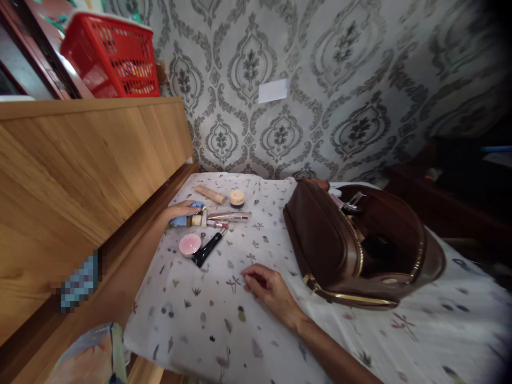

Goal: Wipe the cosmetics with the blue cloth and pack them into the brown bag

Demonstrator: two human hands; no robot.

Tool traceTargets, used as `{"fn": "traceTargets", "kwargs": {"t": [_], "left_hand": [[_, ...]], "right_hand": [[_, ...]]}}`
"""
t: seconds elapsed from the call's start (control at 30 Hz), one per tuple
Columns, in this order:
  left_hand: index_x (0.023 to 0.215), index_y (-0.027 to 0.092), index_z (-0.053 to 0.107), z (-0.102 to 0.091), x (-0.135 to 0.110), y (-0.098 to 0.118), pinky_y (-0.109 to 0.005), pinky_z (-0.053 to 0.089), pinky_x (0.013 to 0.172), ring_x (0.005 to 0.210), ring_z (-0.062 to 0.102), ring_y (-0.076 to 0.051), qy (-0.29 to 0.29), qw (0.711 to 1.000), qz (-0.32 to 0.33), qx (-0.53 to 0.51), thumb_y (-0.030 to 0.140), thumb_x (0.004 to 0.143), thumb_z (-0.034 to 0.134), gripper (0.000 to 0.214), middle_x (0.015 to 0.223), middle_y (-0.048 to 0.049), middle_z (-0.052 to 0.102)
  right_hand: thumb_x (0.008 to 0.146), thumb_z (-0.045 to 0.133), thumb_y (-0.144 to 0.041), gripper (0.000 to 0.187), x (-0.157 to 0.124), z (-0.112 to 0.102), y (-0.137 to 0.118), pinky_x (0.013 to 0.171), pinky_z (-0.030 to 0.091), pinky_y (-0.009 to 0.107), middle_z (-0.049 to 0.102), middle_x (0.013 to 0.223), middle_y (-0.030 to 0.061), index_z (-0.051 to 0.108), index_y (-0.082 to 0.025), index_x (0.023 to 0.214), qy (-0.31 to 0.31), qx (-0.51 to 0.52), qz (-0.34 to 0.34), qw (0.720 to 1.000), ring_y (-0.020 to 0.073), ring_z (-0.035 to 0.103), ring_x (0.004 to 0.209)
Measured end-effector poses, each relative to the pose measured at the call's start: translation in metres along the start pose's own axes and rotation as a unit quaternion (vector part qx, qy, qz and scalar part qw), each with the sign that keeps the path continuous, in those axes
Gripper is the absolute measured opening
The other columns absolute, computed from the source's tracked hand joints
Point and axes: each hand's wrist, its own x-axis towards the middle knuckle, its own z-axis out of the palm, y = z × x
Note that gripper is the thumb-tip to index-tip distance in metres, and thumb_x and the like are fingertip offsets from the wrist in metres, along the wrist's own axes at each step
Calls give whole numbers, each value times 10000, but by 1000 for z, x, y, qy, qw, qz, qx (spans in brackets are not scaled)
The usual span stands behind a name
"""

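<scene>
Left fingers (186, 207) touch a blue item (180, 220) — brown bag (320, 232) unzipped.

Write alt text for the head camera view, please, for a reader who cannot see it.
A person's left hand is on a blue item beside several cosmetics on a patterned white cloth. The right hand, loosely curled, is nearer the camera, left of an open brown bag.

Soft, muted light; right edge dark, blurred; outer areas stretched.

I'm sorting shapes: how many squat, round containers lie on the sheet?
2: pink container beside the black tube; cream-topped jar near the beige tube. The left hand might hide others.
</scene>
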Motion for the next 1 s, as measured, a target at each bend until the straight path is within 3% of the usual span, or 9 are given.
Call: {"fn": "traceTargets", "kwargs": {"t": [0.37,0.6,0.77,0.87,1.0], "left_hand": [[716,201,589,16,-7,19,-265,428,603,789,614,-233,35,998,-49,-23,406,671,686,232,720,-16,648],[577,222,491,16,-23,43,-257,357,562,659,515,-186,51,997,-5,-65,380,645,742,304,575,29,513],[556,220,479,15,-39,73,-262,336,556,637,467,-170,79,989,42,-118,403,664,747,343,565,30,477],[598,207,509,25,-55,96,-255,361,561,640,478,-162,85,979,76,-167,477,701,727,362,588,29,487],[748,194,595,68,-92,129,-243,405,555,613,519,-148,68,960,91,-257,624,778,633,432,611,24,525]], "right_hand": [[830,597,-320,148,0,1,2,521,426,255,629,652,18,656,-185,837,-1,26,-7,1000,138,545,547],[827,609,-293,122,1,0,4,514,412,250,624,633,6,656,-182,843,-3,41,-2,999,124,516,526],[822,648,-369,202,2,-1,7,530,437,256,619,648,6,657,-179,890,-4,85,-6,996,138,558,574],[808,688,-444,354,2,-3,5,546,480,260,638,813,31,654,-190,1053,9,140,-21,990,168,637,702],[799,725,-493,570,1,-7,0,703,562,311,581,1222,100,562,-255,1290,48,230,-40,971,212,661,986]]}}
